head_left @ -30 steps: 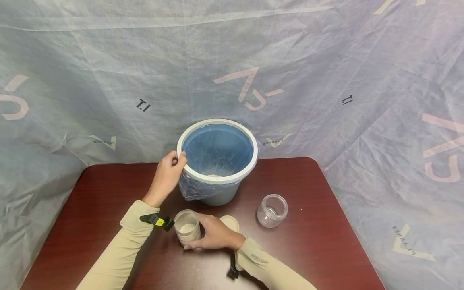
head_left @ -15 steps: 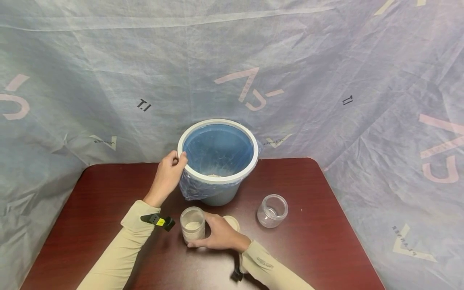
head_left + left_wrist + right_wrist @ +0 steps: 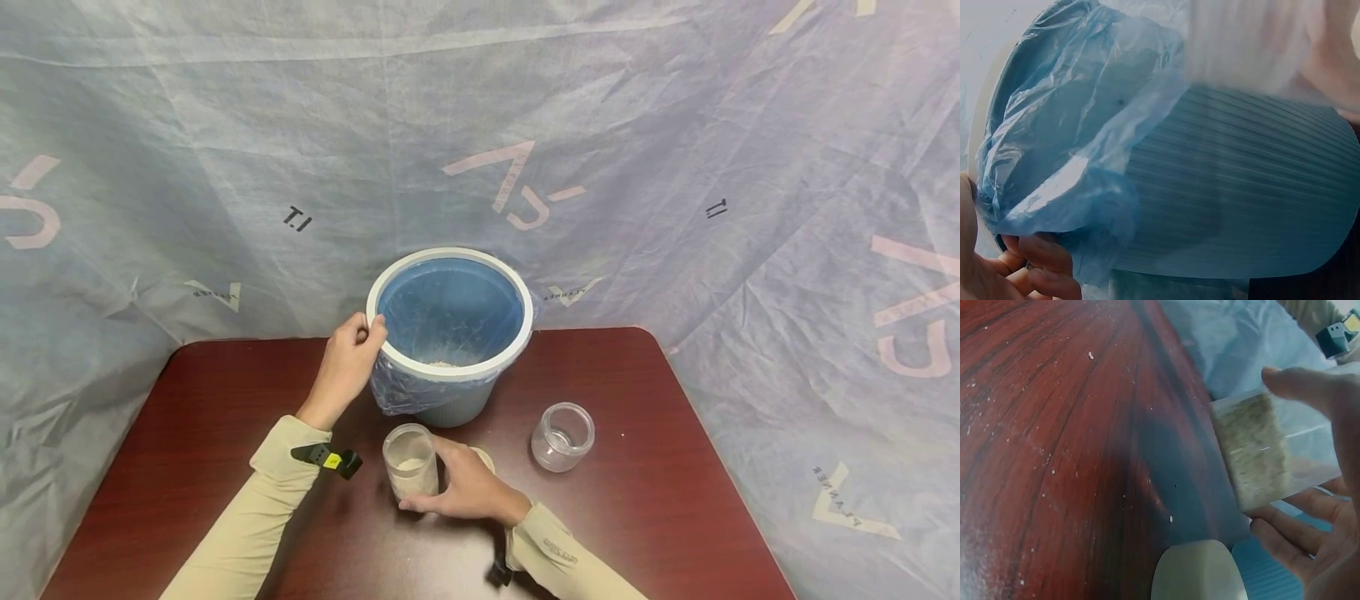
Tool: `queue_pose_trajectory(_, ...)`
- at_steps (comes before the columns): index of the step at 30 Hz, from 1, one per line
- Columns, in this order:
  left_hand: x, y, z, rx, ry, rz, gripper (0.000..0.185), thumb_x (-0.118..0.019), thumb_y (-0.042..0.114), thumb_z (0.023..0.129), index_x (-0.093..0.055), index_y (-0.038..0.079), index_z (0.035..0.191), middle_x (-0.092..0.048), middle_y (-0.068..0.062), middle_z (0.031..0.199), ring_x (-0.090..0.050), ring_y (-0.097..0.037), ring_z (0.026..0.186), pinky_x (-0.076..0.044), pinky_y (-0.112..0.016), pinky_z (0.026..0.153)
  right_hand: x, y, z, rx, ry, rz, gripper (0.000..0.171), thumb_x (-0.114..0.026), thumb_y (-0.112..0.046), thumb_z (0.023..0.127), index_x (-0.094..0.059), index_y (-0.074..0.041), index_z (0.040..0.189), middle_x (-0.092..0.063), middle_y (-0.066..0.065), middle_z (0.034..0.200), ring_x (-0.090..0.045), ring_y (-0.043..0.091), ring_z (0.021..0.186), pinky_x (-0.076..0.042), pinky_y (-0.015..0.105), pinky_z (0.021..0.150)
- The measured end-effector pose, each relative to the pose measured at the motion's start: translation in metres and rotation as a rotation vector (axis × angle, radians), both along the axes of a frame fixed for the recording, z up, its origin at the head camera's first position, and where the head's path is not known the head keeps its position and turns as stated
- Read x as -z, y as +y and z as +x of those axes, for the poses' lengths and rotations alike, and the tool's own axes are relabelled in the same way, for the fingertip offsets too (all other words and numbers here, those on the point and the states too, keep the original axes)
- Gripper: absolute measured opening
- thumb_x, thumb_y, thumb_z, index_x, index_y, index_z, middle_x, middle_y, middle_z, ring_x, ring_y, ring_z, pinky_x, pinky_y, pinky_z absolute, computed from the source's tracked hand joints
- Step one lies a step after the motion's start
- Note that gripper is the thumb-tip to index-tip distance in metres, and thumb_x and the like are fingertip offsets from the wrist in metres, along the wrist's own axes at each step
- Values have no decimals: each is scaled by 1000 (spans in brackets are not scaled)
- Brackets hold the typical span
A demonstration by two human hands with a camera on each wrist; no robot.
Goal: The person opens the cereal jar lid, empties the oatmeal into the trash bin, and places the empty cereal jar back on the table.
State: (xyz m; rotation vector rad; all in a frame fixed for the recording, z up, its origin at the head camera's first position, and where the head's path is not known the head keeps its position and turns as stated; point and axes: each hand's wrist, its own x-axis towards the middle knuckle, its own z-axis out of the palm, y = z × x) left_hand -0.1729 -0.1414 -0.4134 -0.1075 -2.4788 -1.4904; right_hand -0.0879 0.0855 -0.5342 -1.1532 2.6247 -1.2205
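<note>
A blue trash can (image 3: 459, 407) with a white rim stands on the table, lined with a clear plastic bag (image 3: 393, 390) that hangs over its side. My left hand (image 3: 345, 367) grips the left of the rim, thumb on top and fingers curled below. In front of the can, my right hand (image 3: 472, 487) holds a clear jar (image 3: 409, 462) from its right side. Pale grains (image 3: 1254, 450) fill the jar's lower part, as the right wrist view shows. A few pale grains also lie at the bottom of the can.
An empty clear jar (image 3: 562, 442) stands on the right of the dark red table (image 3: 645, 500). Partly behind my right hand lies a cream round lid (image 3: 1200, 575). Tiny pale bits dot the tabletop. Grey printed cloth (image 3: 225, 125) hangs close behind the can.
My right hand has moved the jar of grains to the right and slightly towards the can. My left hand has stayed on the rim.
</note>
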Motion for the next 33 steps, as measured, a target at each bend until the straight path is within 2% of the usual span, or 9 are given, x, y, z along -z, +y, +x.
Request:
queue_pose_trajectory(6, 3, -1, 1, 0, -8, 7, 42, -51, 39, 111, -43, 10, 82, -35, -1, 68, -36, -15, 60, -32, -34, 60, -1, 7, 5, 42, 22, 12, 68, -92, -49, 80, -60, -24, 135, -68, -12, 119, -65, 3, 111, -53, 25, 98)
queue_pose_trajectory(13, 4, -1, 1, -6, -12, 7, 41, -52, 38, 111, -43, 10, 82, -35, 0, 69, -36, -16, 61, -32, -34, 60, 1, 13, 5, 33, 22, -78, 69, -95, -40, 78, -60, -23, 135, -69, -11, 118, -66, 4, 111, -53, 29, 100)
queue_pose_trajectory(17, 3, -1, 1, -6, -14, 3, 41, -52, 38, 111, -43, 10, 82, -35, 0, 68, -37, -16, 61, -32, -33, 60, 2, 17, 6, 62, 10, -113, 70, -96, -37, 76, -60, -23, 135, -69, -11, 118, -66, 5, 109, -54, 30, 100)
queue_pose_trajectory(26, 1, 0, 2, -2, -21, 13, 42, -51, 39, 111, -42, 11, 82, -33, 0, 68, -36, -17, 60, -32, -34, 60, -1, 25, 8, 101, -6, -182, 61, -93, -30, 76, -62, -22, 127, -68, -9, 116, -65, 6, 101, -57, 27, 86)
queue_pose_trajectory(33, 1, 1, 1, -9, -11, 13, 41, -52, 38, 111, -43, 11, 82, -34, 1, 68, -37, -17, 61, -32, -33, 60, -2, 36, 11, 126, -33, -200, 61, -93, -26, 73, -63, -23, 127, -67, -9, 115, -63, 6, 97, -56, 26, 80)
